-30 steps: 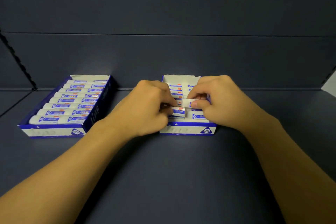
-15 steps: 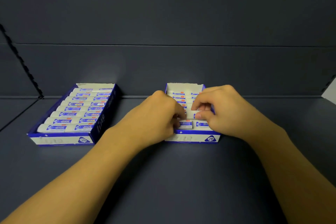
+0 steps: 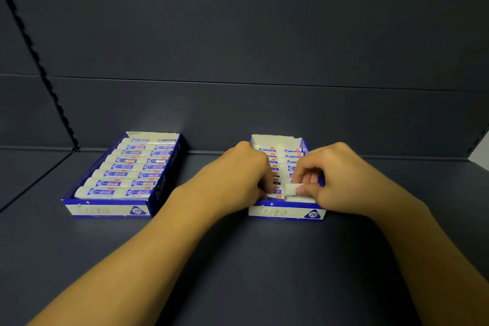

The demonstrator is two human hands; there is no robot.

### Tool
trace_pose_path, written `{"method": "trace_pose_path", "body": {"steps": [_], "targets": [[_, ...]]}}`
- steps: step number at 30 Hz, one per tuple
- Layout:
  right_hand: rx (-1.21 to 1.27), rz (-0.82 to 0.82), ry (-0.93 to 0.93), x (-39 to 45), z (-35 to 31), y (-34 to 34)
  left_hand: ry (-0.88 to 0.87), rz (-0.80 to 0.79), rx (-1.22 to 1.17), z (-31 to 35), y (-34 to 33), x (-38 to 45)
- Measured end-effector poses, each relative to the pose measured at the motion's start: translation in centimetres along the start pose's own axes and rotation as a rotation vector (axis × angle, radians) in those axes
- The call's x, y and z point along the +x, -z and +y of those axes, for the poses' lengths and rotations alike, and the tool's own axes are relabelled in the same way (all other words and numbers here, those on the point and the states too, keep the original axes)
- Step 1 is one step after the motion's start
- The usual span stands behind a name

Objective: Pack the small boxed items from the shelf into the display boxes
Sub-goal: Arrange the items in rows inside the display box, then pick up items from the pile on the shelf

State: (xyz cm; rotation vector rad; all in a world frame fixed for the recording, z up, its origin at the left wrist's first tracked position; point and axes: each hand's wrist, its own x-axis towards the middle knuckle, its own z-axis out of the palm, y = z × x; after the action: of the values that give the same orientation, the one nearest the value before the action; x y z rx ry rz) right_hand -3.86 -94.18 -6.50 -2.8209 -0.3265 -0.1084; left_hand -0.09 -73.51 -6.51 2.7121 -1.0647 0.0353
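A person's two bare forearms reach forward over a dark shelf (image 3: pixel 238 259) to a blue-and-white display box (image 3: pixel 287 212). The right hand (image 3: pixel 341 180) pinches one small white boxed item (image 3: pixel 291 189) between thumb and curled fingers (image 3: pixel 307 172), holding it just above the box's near right row. The left hand (image 3: pixel 243 172) rests on the near left row; its fingers are curled down among the packed items, but whether they grip one cannot be seen. Behind both sets of fingers, the rows toward the back wall of the box look filled.

Well to the left of the left hand stands a second display box (image 3: pixel 109 210), packed full and untouched.

Likely risks: the pinched item appears to sit slightly proud of its slot, so pushing it in tilted could jam it against its neighbours or lift them out of line. Pressure from the left fingers could shift the near row, closing the gap. Pushing hard might also slide the light cardboard box along the shelf.
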Motion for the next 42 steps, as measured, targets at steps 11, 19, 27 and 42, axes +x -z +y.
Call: {"method": "trace_pose_path", "body": {"steps": [11, 19, 27, 42], "targets": [[-0.026, -0.072, -0.039, 0.4, -1.2, 0.3, -0.043, -0.007, 0.030, -0.1, 0.0, 0.0], [-0.030, -0.121, -0.085, 0.4, -1.4, 0.3, -0.053, 0.001, 0.014, -0.6, -0.3, 0.2], [-0.048, -0.194, -0.063, 0.6, -1.8, 0.7, -0.071, -0.019, 0.010, -0.7, -0.3, 0.5], [0.222, 0.082, 0.015, 0.1, -0.4, 0.5, -0.092, 0.136, -0.060, -0.9, 0.2, 0.2]]}}
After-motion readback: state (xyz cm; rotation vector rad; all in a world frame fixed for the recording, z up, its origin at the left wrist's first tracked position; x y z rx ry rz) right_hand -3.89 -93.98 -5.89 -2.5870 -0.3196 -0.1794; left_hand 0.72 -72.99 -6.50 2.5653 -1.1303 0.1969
